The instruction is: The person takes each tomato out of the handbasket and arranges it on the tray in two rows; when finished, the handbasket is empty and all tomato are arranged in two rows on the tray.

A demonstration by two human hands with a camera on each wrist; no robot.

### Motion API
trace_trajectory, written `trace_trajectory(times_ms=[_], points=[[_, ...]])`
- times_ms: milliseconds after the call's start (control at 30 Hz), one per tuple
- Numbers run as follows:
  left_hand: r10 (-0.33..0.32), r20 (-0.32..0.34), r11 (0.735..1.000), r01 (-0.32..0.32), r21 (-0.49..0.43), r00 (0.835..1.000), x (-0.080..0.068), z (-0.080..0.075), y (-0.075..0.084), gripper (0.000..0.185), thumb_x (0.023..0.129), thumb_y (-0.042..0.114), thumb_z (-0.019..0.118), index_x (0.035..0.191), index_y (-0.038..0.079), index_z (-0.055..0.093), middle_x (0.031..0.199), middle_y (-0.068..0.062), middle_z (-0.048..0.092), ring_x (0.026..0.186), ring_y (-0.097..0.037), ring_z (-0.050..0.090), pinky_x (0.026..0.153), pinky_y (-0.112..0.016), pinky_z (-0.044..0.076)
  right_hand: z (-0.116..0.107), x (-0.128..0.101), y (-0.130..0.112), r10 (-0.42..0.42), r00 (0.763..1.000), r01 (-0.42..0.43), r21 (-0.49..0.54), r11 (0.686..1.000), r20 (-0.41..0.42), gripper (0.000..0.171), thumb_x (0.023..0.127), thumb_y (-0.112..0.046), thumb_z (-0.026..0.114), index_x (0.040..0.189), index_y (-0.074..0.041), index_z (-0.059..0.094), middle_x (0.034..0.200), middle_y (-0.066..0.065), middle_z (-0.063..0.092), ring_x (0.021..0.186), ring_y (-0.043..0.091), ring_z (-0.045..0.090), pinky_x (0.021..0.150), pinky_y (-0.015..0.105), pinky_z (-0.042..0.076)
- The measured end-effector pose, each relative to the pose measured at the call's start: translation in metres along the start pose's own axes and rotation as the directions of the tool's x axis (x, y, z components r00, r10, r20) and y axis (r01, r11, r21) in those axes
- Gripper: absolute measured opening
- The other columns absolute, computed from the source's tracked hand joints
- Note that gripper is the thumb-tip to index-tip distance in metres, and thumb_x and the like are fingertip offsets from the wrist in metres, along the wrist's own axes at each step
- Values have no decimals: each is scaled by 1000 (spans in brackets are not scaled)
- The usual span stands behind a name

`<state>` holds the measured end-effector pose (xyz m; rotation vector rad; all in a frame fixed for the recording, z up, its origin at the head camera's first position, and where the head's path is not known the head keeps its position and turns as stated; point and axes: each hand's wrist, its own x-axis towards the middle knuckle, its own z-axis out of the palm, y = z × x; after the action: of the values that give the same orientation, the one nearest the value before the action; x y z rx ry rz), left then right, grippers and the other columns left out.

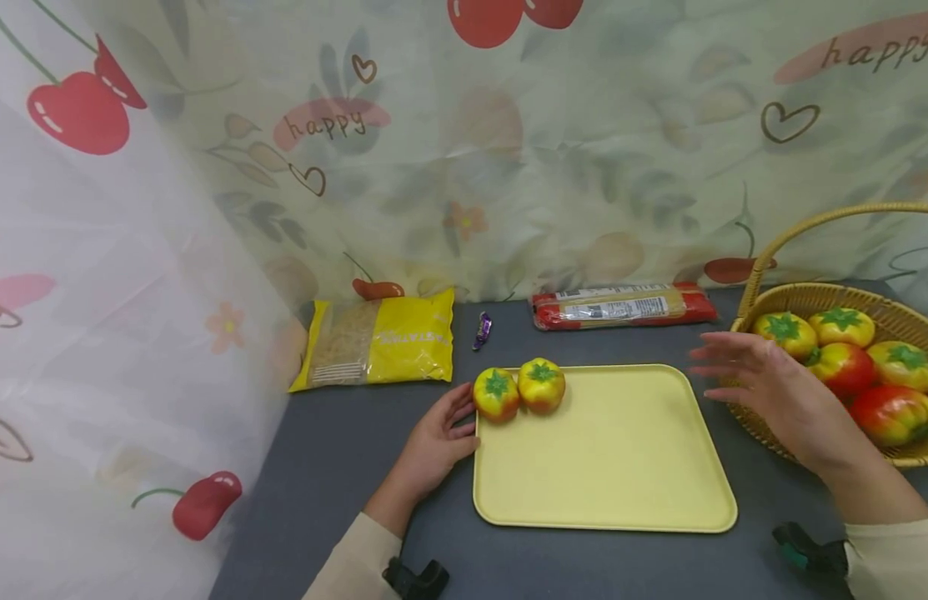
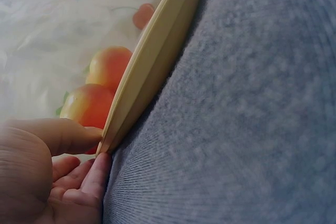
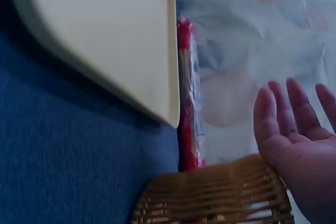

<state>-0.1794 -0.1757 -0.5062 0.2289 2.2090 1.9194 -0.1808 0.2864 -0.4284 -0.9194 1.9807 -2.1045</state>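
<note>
Two tomatoes (image 1: pixel 519 388) sit side by side at the upper left corner of the yellow tray (image 1: pixel 621 467), which lies on the grey counter (image 1: pixel 336 467) in the middle of the head view. The left hand (image 1: pixel 437 437) rests at the tray's left edge; in the left wrist view its thumb and fingers (image 2: pixel 79 135) pinch the rim just below the nearer tomato. The right hand (image 1: pixel 764 387) hovers released, fingers spread and straight, holding nothing, over the near rim of the wicker basket (image 1: pixel 914 454) at the right of the frame. Five more tomatoes (image 1: pixel 846 362) lie heaped inside the basket.

Risks, as I judge them: the two tomatoes stand close to the tray's rim, so a tug or lift by the left hand could roll them off onto the counter. The basket heap looks loose, and taking one fruit from the pile could set others rolling. The tall handle (image 1: pixel 824 225) arches over the basket, so a hand rising quickly could catch on it and tip the basket.

Along the back of the counter lie a yellow packet (image 1: pixel 381 342), a small purple wrapped sweet (image 1: pixel 482 331) and a long red-ended packet (image 1: pixel 621 306), well apart from both hands.
</note>
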Motion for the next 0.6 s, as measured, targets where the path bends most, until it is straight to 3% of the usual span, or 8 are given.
trace_trajectory(times_ms=[233,333,467,600], points=[[17,2,1000,-17,-4,1000,0,0,-2,81,98,-11,71,169,2,34,169,-18,41,152,-34,43,116,-43,48,-23,-17,-1,-4,998,6,35,999,-55,57,121,-23,13,166,-1,39,154,10,58,135,21,59,104,29,53],[17,2,1000,-17,-7,1000,1,0,-2,81,97,-11,70,169,2,34,169,-18,41,152,-34,43,116,-44,47,-32,-27,0,13,992,-12,14,1000,-122,55,121,-23,15,166,-3,41,153,9,58,135,19,60,102,26,53],[8,1,1000,-8,-4,1000,1,1,-2,81,97,-11,71,169,3,35,169,-16,41,152,-32,44,116,-42,48,-44,-39,3,65,961,-101,-124,987,-269,51,122,-24,21,162,-12,49,147,2,60,128,13,61,94,20,54],[3,-4,1000,-3,-1,1000,0,0,-1,82,97,-11,71,169,5,35,170,-13,41,152,-29,44,115,-40,48,-58,-46,6,76,924,-137,-139,981,-376,46,122,-24,28,157,-20,57,140,-4,63,119,9,63,87,16,55]])
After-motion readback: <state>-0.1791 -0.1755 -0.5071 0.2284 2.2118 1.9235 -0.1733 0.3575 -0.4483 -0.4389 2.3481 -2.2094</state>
